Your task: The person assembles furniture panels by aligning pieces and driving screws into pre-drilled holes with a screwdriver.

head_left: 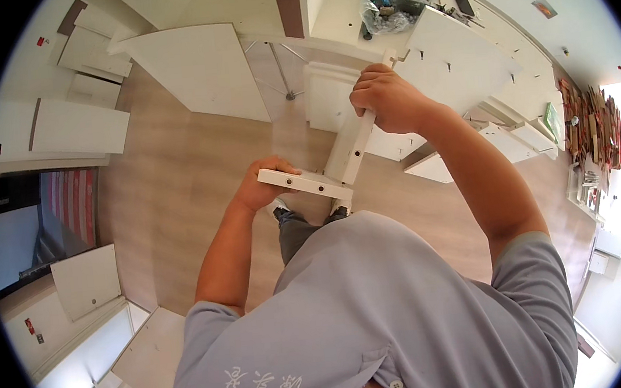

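Two narrow white boards meet in an L in front of my body. The shorter board (308,184) points left and has dark round holes along its edge. My left hand (257,187) grips its left end, fingers curled over the top. From the corner the longer board (356,150), also with dark holes, runs away toward the far right. My right hand (389,98) is wrapped around it near its far end. Whether the boards are fixed together at the corner, I cannot tell. My shoes (339,208) show just below the corner.
At the far right a white work surface (461,55) carries pegs, a plastic bag of hardware (397,1) and a black phone-like slab (462,2). A white panel (200,74) leans ahead. More panels (79,125) stand left; wood strips (593,128) are piled far right.
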A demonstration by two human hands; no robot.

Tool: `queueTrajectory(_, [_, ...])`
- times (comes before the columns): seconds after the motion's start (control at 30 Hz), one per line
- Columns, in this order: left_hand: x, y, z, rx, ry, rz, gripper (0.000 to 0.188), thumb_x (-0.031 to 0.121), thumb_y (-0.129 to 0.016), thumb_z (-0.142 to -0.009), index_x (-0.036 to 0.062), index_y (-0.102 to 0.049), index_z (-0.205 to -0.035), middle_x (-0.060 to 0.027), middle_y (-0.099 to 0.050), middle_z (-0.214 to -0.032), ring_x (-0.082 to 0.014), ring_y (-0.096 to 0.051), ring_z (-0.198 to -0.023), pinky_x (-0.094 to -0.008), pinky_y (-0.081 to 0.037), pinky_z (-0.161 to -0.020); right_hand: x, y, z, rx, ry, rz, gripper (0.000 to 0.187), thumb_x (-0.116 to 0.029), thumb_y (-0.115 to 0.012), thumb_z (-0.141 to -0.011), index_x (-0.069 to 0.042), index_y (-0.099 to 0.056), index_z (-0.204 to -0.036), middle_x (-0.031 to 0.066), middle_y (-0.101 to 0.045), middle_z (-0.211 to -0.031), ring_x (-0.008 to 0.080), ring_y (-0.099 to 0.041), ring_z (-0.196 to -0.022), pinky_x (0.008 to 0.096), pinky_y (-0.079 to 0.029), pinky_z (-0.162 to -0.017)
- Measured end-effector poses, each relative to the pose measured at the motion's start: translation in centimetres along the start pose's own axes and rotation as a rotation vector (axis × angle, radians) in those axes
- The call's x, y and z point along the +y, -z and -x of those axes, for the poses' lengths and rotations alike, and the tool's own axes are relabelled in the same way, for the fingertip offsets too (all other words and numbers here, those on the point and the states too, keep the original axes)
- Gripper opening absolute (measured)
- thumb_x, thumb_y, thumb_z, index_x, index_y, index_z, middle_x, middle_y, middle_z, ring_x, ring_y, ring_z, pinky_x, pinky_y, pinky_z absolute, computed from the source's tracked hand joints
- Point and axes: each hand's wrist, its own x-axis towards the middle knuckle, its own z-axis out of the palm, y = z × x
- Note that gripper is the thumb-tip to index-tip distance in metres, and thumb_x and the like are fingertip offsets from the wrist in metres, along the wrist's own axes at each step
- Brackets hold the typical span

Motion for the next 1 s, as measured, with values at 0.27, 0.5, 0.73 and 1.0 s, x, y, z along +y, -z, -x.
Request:
queueTrajectory(0.27, [1.4, -0.7, 0.7, 0.042, 0.170, 0.210, 0.021, -0.018, -0.072, -0.083, -0.0013, -0.073, -0.096, -0.0111, -0.072, -0.096, -0.0214, -0.073, -0.085, -0.0367, -0.065, -0.075, -0.3, -0.2, 0.8, 0.049, 0.021, -0.006, 0.029, 0.012, -0.067, -0.059, -0.010, -0.063, -0.077, 0.0028, -0.067, -0.084, 0.0270, -0.063, -0.099, 0.0406, -0.042, -0.106])
queueTrajectory(0.5, [-0.3, -0.9, 0.8, 0.022, 0.082, 0.188, 0.022, -0.015, -0.074, -0.083, 0.0014, -0.073, -0.097, -0.0108, -0.071, -0.101, -0.0222, -0.073, -0.090, -0.0356, -0.066, -0.073, -0.4, -0.1, 1.1, 0.054, 0.036, 0.013, 0.030, 0.013, -0.065, -0.056, -0.009, -0.063, -0.076, 0.0027, -0.067, -0.082, 0.0281, -0.062, -0.098, 0.0412, -0.042, -0.106])
queueTrajectory(0.73, [-1.2, -1.4, 0.7, 0.059, 0.072, 0.168, 0.034, -0.020, -0.079, -0.074, 0.0042, -0.076, -0.096, -0.0075, -0.072, -0.100, -0.0196, -0.072, -0.093, -0.0333, -0.067, -0.079, 0.1, -0.3, 1.4, 0.069, 0.044, 0.000, 0.030, 0.012, -0.064, -0.056, -0.009, -0.063, -0.076, 0.0030, -0.067, -0.083, 0.0288, -0.062, -0.098, 0.0413, -0.042, -0.106])
queueTrajectory(1.0, [-1.0, -1.6, 1.0, 0.116, 0.054, 0.097, 0.032, -0.020, -0.079, -0.073, 0.0039, -0.076, -0.095, -0.0082, -0.073, -0.100, -0.0203, -0.072, -0.093, -0.0338, -0.066, -0.079, 0.2, -0.4, 1.8, 0.084, 0.040, -0.010, 0.028, 0.011, -0.065, -0.057, -0.010, -0.063, -0.076, 0.0022, -0.067, -0.083, 0.0283, -0.061, -0.098, 0.0403, -0.042, -0.103])
